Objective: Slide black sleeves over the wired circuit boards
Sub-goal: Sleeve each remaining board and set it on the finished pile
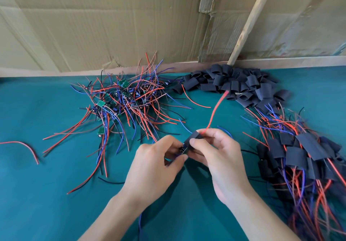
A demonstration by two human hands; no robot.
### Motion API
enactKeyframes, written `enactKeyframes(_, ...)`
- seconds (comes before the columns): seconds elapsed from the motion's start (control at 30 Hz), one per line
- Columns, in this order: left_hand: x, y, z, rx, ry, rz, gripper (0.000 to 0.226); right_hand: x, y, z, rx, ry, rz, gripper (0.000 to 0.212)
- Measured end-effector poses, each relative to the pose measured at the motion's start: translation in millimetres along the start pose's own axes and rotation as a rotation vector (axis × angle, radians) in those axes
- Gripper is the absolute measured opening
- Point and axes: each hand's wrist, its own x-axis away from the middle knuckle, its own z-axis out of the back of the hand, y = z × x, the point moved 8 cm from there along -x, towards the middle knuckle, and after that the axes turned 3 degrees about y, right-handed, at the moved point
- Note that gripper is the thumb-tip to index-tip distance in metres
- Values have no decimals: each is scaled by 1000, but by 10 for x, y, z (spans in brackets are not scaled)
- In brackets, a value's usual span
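mid-sleeving: the right hand [215, 151] pinches a black sleeve [194, 137] above the worktop [46, 194], while the left hand [159, 160] grips the wired board [182, 149] entering it. next, push the board fully inside.

The circuit board [182, 148] is almost wholly hidden, only a dark sliver showing between the left hand [157, 163] and the right hand [220, 153]. The black sleeve [194, 137] above that board is partly covered by the right fingers. The red wire [215, 109] rising from the sleeve is motion-blurred. Right of the board, the sleeved pile [307, 158] is cut off by the right edge. Both forearms leave the bottom edge. Left of the board, the small boards in the wire tangle [121, 100] are too small to read.
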Motion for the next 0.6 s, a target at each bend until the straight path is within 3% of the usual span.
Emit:
enactKeyframes(0.37,45,127,16,-60,29,-143,18,-18,18,-19,-19,-44,-33,22)
enactKeyframes(0.6,54,198,51,-118,85,-231,19,5,-55,-4,81,6,121,15)
